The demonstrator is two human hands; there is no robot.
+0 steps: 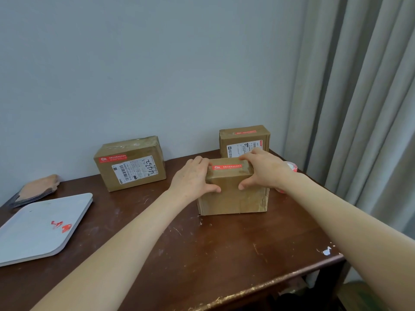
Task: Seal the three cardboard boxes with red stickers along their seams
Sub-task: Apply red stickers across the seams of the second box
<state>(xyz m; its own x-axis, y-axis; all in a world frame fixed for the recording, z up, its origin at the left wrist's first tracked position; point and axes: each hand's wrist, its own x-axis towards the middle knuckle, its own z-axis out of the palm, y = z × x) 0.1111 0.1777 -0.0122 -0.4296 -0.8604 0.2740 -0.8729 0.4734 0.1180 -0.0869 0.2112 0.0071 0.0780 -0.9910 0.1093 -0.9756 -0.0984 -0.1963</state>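
Observation:
Three brown cardboard boxes stand on a dark wooden table (pixel 202 254). The near box (pixel 233 198) sits at centre right with a red sticker (pixel 228 167) across its top. My left hand (pixel 193 178) grips its left top edge and my right hand (pixel 262 169) grips its right top edge, thumbs on the front face. The left box (pixel 130 162) carries a red sticker (pixel 113 158) and a white shipping label. The far right box (pixel 244 140) has a red sticker (pixel 244 132) on top.
A white tray (pixel 40 227) with red sticker scraps (pixel 61 226) lies at the left. A tan and dark cloth-like item (pixel 36 189) rests behind it. A red and white sticker roll (pixel 290 167) peeks out behind my right wrist. Grey curtains (pixel 359 108) hang right; the table's right edge is close.

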